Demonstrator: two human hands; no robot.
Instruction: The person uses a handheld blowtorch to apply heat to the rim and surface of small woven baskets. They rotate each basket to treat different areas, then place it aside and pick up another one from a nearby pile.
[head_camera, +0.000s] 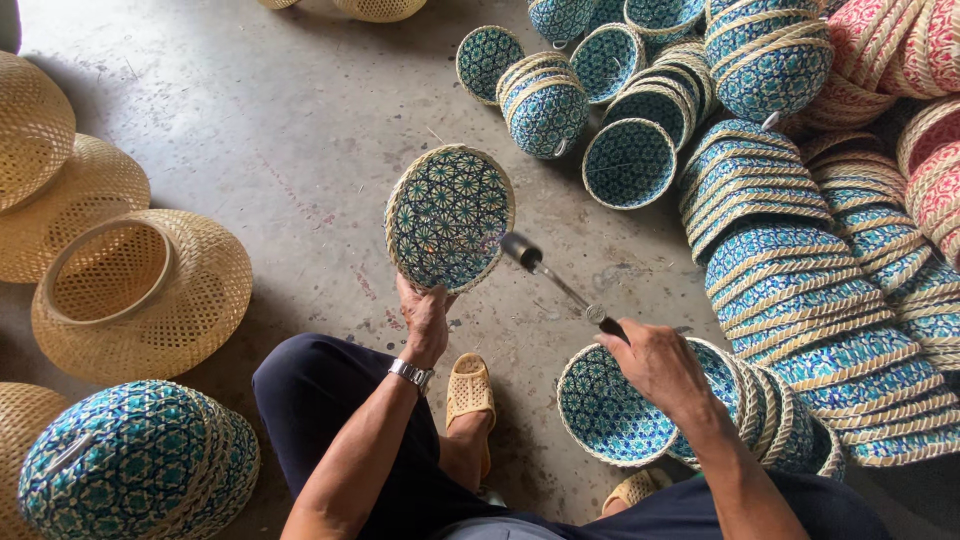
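My left hand (425, 318) grips the lower rim of a round woven basket lid (449, 216), blue and green patterned with a pale cane edge, held up above the concrete floor. My right hand (655, 362) holds a metal spray gun (560, 285) whose nozzle points at the lid's right edge, almost touching it. A watch sits on my left wrist. Just below my right hand stands a nested stack of similar blue bowls (612, 408) lying on its side.
Long stacks of blue woven baskets (800, 290) fill the right side, with red ones (900, 50) at the top right. Plain straw-coloured woven hats (140, 290) lie at the left, and a blue patterned one (130, 460) at the bottom left. My sandalled foot (469, 392) rests between my knees.
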